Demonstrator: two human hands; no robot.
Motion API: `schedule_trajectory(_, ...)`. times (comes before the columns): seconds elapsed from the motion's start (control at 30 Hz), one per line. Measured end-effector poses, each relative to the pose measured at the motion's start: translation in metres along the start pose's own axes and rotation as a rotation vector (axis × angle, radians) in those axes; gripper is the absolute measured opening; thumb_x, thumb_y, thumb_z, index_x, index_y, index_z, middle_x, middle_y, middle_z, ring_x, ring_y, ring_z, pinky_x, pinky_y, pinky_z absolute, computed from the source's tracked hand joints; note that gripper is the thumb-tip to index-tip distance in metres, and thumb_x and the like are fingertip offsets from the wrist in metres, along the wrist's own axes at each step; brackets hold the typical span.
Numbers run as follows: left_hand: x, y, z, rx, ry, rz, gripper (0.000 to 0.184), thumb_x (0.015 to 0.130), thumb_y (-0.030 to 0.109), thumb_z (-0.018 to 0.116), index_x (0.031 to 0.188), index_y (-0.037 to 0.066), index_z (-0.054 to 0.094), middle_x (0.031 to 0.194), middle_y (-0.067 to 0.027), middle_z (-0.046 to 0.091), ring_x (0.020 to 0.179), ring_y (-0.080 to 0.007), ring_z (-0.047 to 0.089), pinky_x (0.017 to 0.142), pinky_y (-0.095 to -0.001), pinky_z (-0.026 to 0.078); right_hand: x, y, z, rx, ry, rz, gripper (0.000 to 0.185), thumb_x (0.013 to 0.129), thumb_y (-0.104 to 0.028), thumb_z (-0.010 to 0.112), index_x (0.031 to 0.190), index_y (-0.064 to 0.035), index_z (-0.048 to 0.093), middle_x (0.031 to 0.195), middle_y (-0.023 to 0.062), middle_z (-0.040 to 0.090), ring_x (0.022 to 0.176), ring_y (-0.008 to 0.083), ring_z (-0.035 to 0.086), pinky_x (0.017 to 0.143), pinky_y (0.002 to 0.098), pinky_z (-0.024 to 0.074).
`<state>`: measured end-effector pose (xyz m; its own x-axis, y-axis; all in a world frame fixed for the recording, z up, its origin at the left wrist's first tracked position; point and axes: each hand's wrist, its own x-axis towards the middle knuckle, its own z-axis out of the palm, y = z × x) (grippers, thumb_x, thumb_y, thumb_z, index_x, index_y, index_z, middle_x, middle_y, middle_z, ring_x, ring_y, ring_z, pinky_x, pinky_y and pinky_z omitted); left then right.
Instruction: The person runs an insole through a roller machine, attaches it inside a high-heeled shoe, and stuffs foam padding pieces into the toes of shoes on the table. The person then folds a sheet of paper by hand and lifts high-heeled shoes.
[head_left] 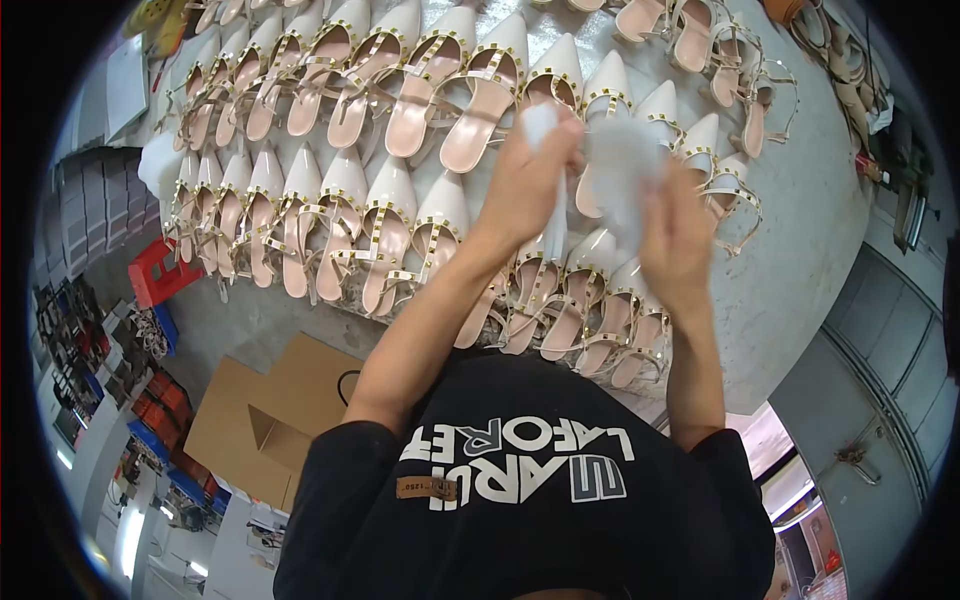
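My left hand (522, 190) is closed around a small white piece of soft-looking material (540, 125), whose top shows above the thumb. A pale strip hangs below that hand. Close by on the right, my right hand (676, 235) is smeared by motion, its fingers against a whitish, see-through wad (622, 175). Motion blur hides whether the wad is paper or plastic film. Both hands are over rows of white pointed slingback shoes (390, 225) with gold studs and pinkish insoles. Part of the shoes behind the hands is hidden.
The shoes stand on a pale worktable (800, 270) with a rounded right edge. An open cardboard box (300, 380) is on the left below the table, near a red crate (160, 272). Grey metal doors (870, 370) are at the right.
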<state>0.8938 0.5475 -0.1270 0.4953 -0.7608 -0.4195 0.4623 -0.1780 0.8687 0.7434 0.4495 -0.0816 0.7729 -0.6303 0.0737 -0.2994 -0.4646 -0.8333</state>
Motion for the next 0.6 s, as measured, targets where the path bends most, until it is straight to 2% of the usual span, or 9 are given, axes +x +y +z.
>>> schedule_trajectory(0.03, 0.017, -0.01, -0.002, -0.001, 0.001, 0.001, 0.038, 0.099, 0.035, 0.056, 0.117, 0.002, 0.052, 0.093, -0.008, 0.062, 0.084, -0.0173, 0.062, 0.079, -0.0332, 0.049, 0.023, 0.014, -0.004, -0.248, 0.206, -0.211, 0.045, 0.091, 0.003, 0.053, 0.134, -0.0056, 0.06, 0.104, 0.0132, 0.06, 0.093, 0.0235, 0.06, 0.08, 0.0294, 0.0505)
schedule_trajectory(0.1, 0.053, -0.035, -0.005, 0.921, 0.045, 0.144, 0.034, 0.088, 0.026, 0.064, 0.109, -0.002, 0.06, 0.088, -0.0105, 0.068, 0.079, -0.0179, 0.066, 0.073, -0.0351, 0.052, 0.073, 0.026, -0.001, -0.365, 0.275, -0.265, 0.051, 0.082, 0.011, 0.05, 0.123, -0.0115, 0.07, 0.104, 0.0137, 0.062, 0.097, 0.0244, 0.062, 0.077, 0.0271, 0.052)
schedule_trajectory(0.13, 0.064, -0.032, -0.009, 0.92, 0.055, 0.151, 0.034, 0.088, 0.026, 0.064, 0.109, -0.002, 0.06, 0.088, -0.0105, 0.068, 0.079, -0.0179, 0.066, 0.073, -0.0351, 0.052, 0.094, 0.041, 0.011, -0.291, 0.219, -0.284, 0.05, 0.079, 0.011, 0.051, 0.117, -0.013, 0.073, 0.104, 0.0121, 0.062, 0.097, 0.0238, 0.061, 0.078, 0.0272, 0.0521)
schedule_trajectory(0.2, 0.073, -0.028, -0.02, 0.594, -0.083, -0.16, 0.028, 0.089, 0.024, 0.067, 0.099, -0.002, 0.067, 0.092, -0.0103, 0.071, 0.075, -0.0133, 0.065, 0.068, -0.0286, 0.051, 0.113, 0.081, 0.048, -0.163, 0.118, -0.275, 0.045, 0.071, 0.008, 0.057, 0.105, -0.0131, 0.078, 0.104, 0.0083, 0.061, 0.092, 0.0217, 0.063, 0.075, 0.0276, 0.0525)
schedule_trajectory(0.23, 0.063, -0.013, -0.021, 0.214, -0.013, -0.262, 0.017, 0.085, 0.015, 0.071, 0.088, -0.002, 0.069, 0.086, -0.0081, 0.07, 0.072, -0.0132, 0.064, 0.066, -0.0279, 0.05, 0.107, 0.104, 0.061, -0.232, 0.074, -0.213, 0.043, 0.07, 0.007, 0.059, 0.103, -0.013, 0.079, 0.103, 0.0085, 0.062, 0.089, 0.0219, 0.064, 0.075, 0.0287, 0.0529)
schedule_trajectory(0.3, 0.065, -0.031, -0.042, 0.121, 0.135, -0.209, 0.016, 0.081, 0.012, 0.072, 0.087, -0.003, 0.069, 0.084, -0.0091, 0.069, 0.072, -0.0144, 0.066, 0.064, -0.029, 0.051, 0.096, 0.126, 0.07, -0.3, 0.019, -0.168, 0.041, 0.069, 0.007, 0.061, 0.1, -0.0128, 0.079, 0.102, 0.0086, 0.062, 0.086, 0.0222, 0.065, 0.075, 0.0297, 0.0533)
schedule_trajectory(0.37, 0.063, -0.033, -0.057, -0.132, 0.285, -0.234, 0.018, 0.076, 0.007, 0.075, 0.089, -0.003, 0.069, 0.08, -0.0092, 0.068, 0.071, -0.0153, 0.066, 0.06, -0.0307, 0.051, 0.075, 0.13, 0.068, -0.117, 0.024, 0.129, 0.037, 0.068, 0.008, 0.064, 0.095, -0.0118, 0.081, 0.099, 0.0104, 0.062, 0.082, 0.0255, 0.066, 0.077, 0.0317, 0.0531)
schedule_trajectory(0.5, 0.064, -0.028, -0.052, 0.223, 0.184, -0.265, 0.022, 0.08, 0.006, 0.071, 0.099, -0.006, 0.068, 0.084, -0.0118, 0.069, 0.071, -0.0168, 0.067, 0.06, -0.0286, 0.052, 0.08, 0.1, 0.066, -0.24, -0.155, -0.097, 0.035, 0.07, 0.008, 0.068, 0.096, -0.0112, 0.08, 0.092, 0.0097, 0.063, 0.081, 0.0249, 0.066, 0.072, 0.0326, 0.052)
schedule_trajectory(0.6, 0.063, -0.02, -0.051, -0.095, 0.126, -0.358, 0.021, 0.083, 0.007, 0.07, 0.1, -0.005, 0.068, 0.086, -0.0123, 0.068, 0.072, -0.0169, 0.066, 0.061, -0.0297, 0.052, 0.095, 0.115, 0.088, -0.16, -0.139, -0.064, 0.033, 0.073, 0.008, 0.064, 0.096, -0.0105, 0.079, 0.086, 0.0097, 0.065, 0.078, 0.0256, 0.067, 0.069, 0.0346, 0.0523)
